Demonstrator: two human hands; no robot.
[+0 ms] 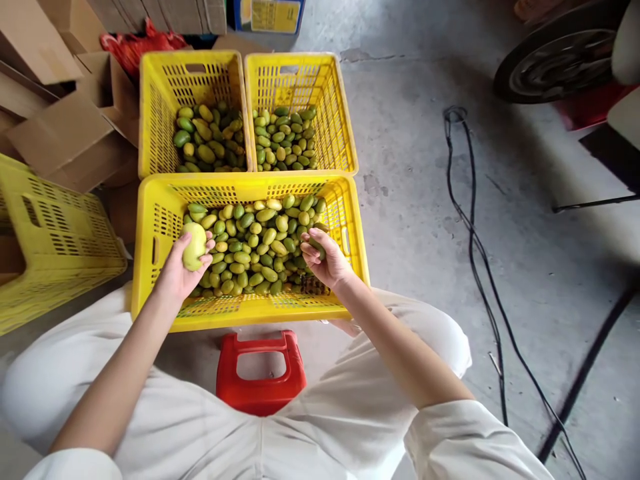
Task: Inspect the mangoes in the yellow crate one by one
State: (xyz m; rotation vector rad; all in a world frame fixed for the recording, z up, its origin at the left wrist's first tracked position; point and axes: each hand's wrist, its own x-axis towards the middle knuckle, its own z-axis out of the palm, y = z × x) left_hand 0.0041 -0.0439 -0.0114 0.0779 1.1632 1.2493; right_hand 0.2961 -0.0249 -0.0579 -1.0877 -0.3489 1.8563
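Observation:
My left hand (pixel 184 263) is closed around a large pale yellow-green mango (pixel 193 246), above the left side of the near yellow crate (pixel 250 319). On the right side of that crate, my right hand (pixel 325 259) has its fingers wrapped round a small dark green mango (pixel 317 248), partly hidden by the fingers. Beneath both hands lies a heap of small green and yellow mangoes (pixel 255 240). Behind stand two more yellow crates: the left one (pixel 145 113) has larger mangoes (pixel 206 137), the right one (pixel 345 127) smaller ones (pixel 285 137).
A red plastic stool (pixel 260 395) stands between my knees. Cardboard boxes (pixel 65 137) and another yellow crate (pixel 60 233) lie at the left. Black cables (pixel 473 227) run over the concrete floor at the right, near a vehicle wheel (pixel 555 63).

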